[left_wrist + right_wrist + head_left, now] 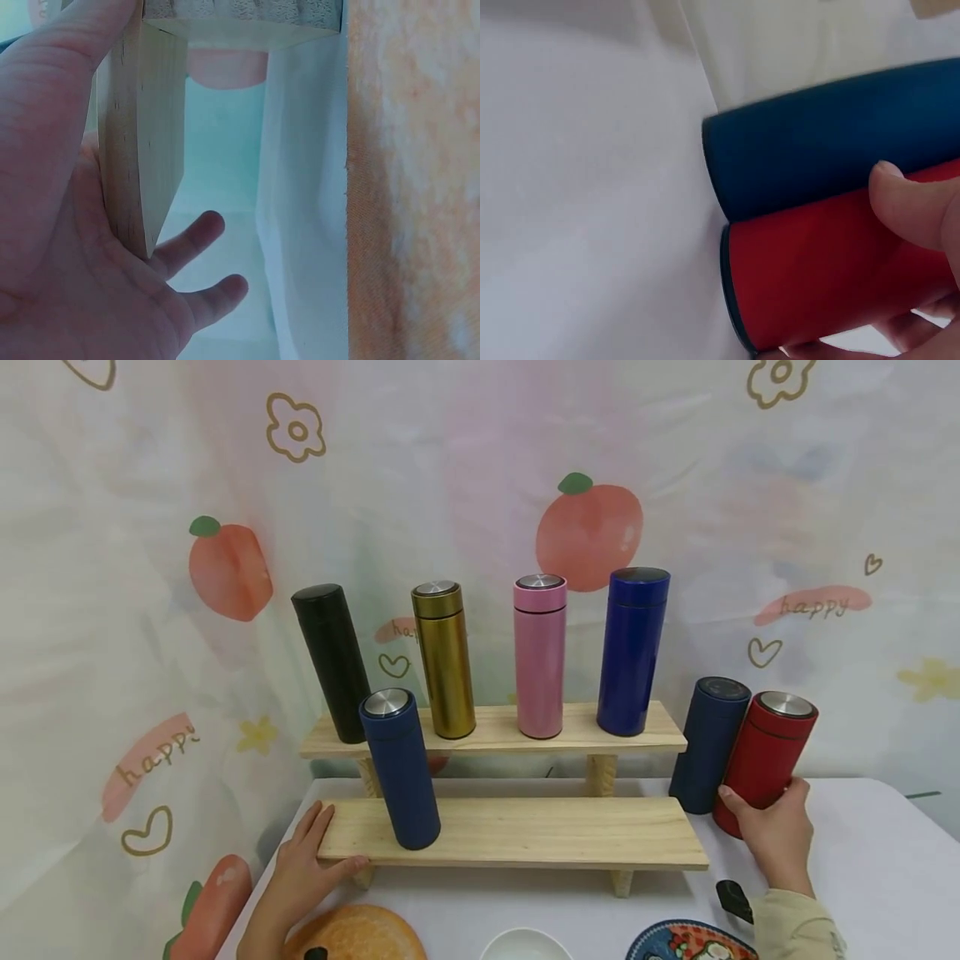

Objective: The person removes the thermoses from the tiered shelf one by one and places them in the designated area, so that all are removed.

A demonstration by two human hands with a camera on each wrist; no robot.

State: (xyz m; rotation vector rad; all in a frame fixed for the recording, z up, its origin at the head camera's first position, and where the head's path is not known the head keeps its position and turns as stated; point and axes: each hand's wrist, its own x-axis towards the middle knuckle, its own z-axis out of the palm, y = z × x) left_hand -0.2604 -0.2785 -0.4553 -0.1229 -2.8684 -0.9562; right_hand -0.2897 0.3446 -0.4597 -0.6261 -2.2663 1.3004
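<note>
Head view: we are gripping the red flask (pixel 765 760) low on its body with our right hand (pixel 776 839), fingers curled round it, on the white worktop (pixel 862 877) to the right of the wooden shelf (pixel 525 831). It is leaning against the navy flask (pixel 707 743). Our left hand (pixel 303 868) is lying open, thumb pressing the lower shelf's left end. We judge that lifting carelessly could be tipping the navy flask, since the two are touching.

four flasks (pixel 539 656) on upper shelf (pixel 495 731) | one flask (pixel 400 768) on lower shelf (pixel 525 833)
</note>
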